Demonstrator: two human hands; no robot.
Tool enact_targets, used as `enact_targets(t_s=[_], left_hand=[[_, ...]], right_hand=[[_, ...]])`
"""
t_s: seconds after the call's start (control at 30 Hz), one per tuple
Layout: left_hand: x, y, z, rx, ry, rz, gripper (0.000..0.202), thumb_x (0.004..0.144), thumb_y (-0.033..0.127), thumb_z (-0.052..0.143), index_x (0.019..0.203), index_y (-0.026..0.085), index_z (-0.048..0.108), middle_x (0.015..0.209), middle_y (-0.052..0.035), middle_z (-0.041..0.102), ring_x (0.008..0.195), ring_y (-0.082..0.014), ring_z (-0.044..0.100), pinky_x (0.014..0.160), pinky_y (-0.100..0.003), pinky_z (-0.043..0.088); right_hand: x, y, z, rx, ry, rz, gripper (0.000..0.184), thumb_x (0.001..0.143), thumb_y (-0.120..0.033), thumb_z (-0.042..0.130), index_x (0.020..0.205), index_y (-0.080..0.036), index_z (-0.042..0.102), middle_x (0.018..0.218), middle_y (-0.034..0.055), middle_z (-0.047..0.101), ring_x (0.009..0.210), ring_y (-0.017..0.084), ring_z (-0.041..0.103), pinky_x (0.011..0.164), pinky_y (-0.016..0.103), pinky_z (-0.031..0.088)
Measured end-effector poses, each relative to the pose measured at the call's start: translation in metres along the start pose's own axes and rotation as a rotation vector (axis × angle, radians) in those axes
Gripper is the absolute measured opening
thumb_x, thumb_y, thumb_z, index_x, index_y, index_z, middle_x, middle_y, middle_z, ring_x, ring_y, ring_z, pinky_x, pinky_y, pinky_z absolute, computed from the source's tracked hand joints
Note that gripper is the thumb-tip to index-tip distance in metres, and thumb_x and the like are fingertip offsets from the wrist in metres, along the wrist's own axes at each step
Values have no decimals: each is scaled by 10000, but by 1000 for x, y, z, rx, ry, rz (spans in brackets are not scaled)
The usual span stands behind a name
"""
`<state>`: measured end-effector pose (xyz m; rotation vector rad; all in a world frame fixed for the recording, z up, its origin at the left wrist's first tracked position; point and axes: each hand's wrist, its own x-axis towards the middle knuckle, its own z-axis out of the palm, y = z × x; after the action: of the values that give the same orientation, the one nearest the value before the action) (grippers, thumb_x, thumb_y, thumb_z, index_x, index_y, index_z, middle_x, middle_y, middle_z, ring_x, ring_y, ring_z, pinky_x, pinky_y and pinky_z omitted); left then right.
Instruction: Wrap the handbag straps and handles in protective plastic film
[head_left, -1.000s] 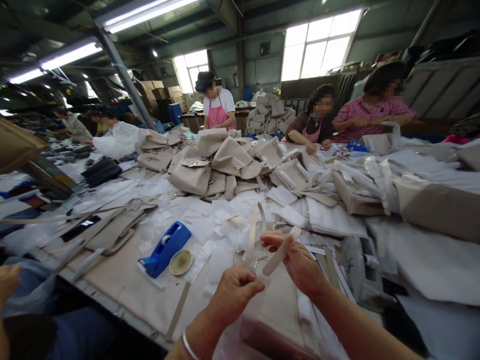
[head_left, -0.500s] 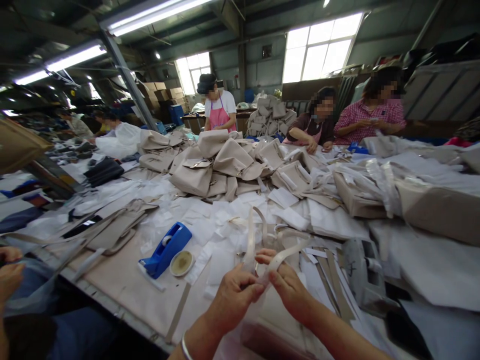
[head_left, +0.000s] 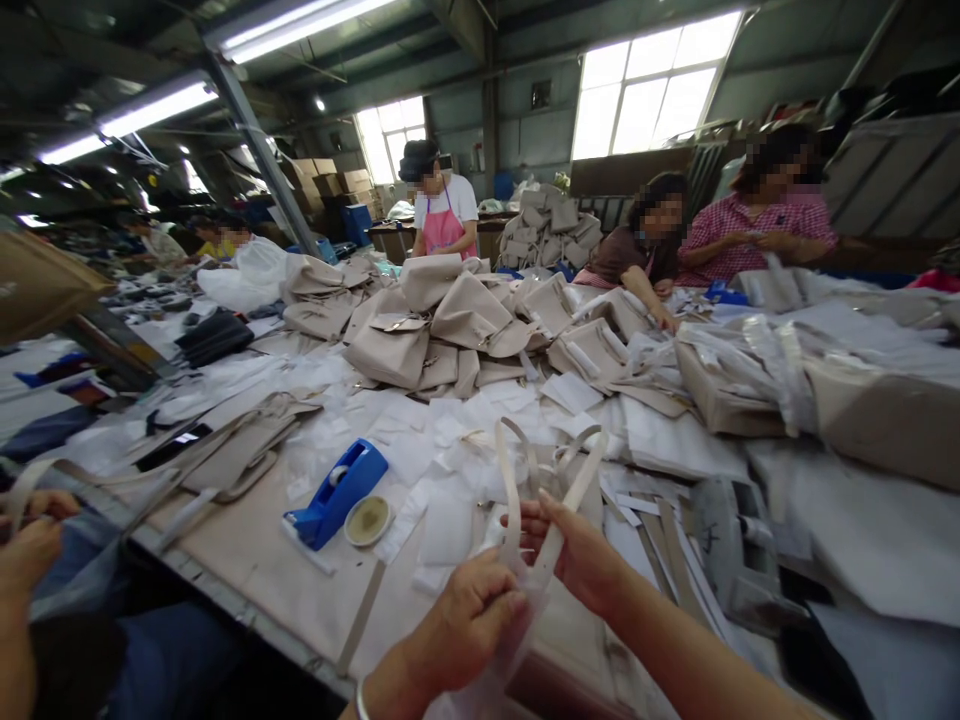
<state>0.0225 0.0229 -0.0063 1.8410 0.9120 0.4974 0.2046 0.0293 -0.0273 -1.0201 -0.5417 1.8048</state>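
Both of my hands hold a long beige strap (head_left: 511, 480) over the near edge of the worktable (head_left: 247, 570). My left hand (head_left: 469, 625) is closed, pinching the strap together with a thin clear plastic sleeve that hangs below it. My right hand (head_left: 577, 555) is closed on the strap's other run, which loops upward and back over toward the left. A metal bangle sits on my left wrist.
A blue tape dispenser (head_left: 336, 493) and a small round tin (head_left: 367, 520) lie left of my hands. Beige bags (head_left: 420, 335) are piled mid-table amid white paper sheets. Several people work at the far side; another person's hands (head_left: 26, 545) show at the left edge.
My hands have come closer together and lower. The strap, held straight a second ago, now bends up into a tall loop above my fingers.
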Motion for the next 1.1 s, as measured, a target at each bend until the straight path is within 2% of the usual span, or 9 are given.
enact_targets(t_s=[0.07, 0.17, 0.33, 0.47, 0.63, 0.77, 0.87, 1.0, 1.1], left_hand=[[-2, -1, 4, -15, -23, 46, 251, 885, 214, 521, 640, 166, 499, 804, -20, 555, 786, -147, 501, 749, -259, 391], [-4, -4, 10, -50, 99, 16, 263, 920, 277, 491, 682, 169, 524, 765, -17, 554, 744, -146, 492, 713, -255, 398], [-6, -20, 18, -150, 360, -154, 274, 935, 389, 490, 933, 160, 641, 720, -9, 608, 679, -147, 541, 650, -243, 428], [-5, -27, 21, -188, 498, -277, 463, 874, 399, 596, 1261, 150, 547, 697, 2, 654, 659, -162, 589, 649, -252, 465], [-5, -14, 15, -159, 446, -263, 311, 898, 418, 544, 860, 157, 709, 770, -32, 694, 757, -184, 606, 680, -249, 461], [-4, -2, 11, -144, 397, -238, 312, 919, 401, 506, 860, 168, 706, 756, -16, 682, 766, -181, 599, 687, -240, 445], [0, 4, 11, -142, 367, -227, 280, 921, 355, 503, 871, 172, 709, 759, -11, 685, 736, -170, 585, 671, -234, 431], [-2, 4, 13, -148, 322, -200, 293, 926, 346, 494, 813, 162, 691, 741, -13, 667, 720, -161, 564, 659, -231, 410], [-9, -3, 18, -57, 259, -224, 364, 935, 360, 475, 683, 154, 637, 623, 6, 584, 627, -135, 490, 582, -231, 343]], right_hand=[[7, -6, 3, 277, -50, 121, 358, 837, -480, 635, 952, -144, 684, 952, 102, 724, 826, 225, 681, 755, 352, 508], [16, -11, 7, 418, -24, 31, 208, 813, -331, 704, 914, -152, 678, 674, 4, 667, 664, 165, 652, 705, 300, 503], [15, -15, 10, 213, -50, -226, 260, 819, -413, 717, 869, -161, 675, 626, -9, 631, 645, 157, 612, 641, 279, 453], [10, -18, 9, -12, -27, -309, 337, 831, -485, 679, 921, -161, 675, 698, 34, 687, 647, 176, 607, 603, 289, 431], [9, -23, 6, -182, -17, -378, 388, 872, -523, 608, 977, -156, 675, 787, 72, 725, 669, 190, 627, 609, 296, 442], [5, -21, 8, -334, -67, -399, 405, 872, -540, 598, 942, -163, 729, 952, 108, 740, 901, 252, 656, 824, 382, 488], [-1, -5, 12, -391, -141, -413, 380, 844, -549, 630, 916, -199, 761, 1136, 109, 711, 1145, 301, 588, 1011, 453, 412], [-5, 16, 10, -255, -168, -269, 416, 814, -542, 673, 1053, -207, 738, 1191, 122, 691, 1157, 302, 588, 1044, 488, 388], [3, 5, 1, 98, -146, -85, 487, 845, -580, 603, 1097, -175, 705, 1124, 140, 716, 1032, 282, 659, 974, 472, 453]])
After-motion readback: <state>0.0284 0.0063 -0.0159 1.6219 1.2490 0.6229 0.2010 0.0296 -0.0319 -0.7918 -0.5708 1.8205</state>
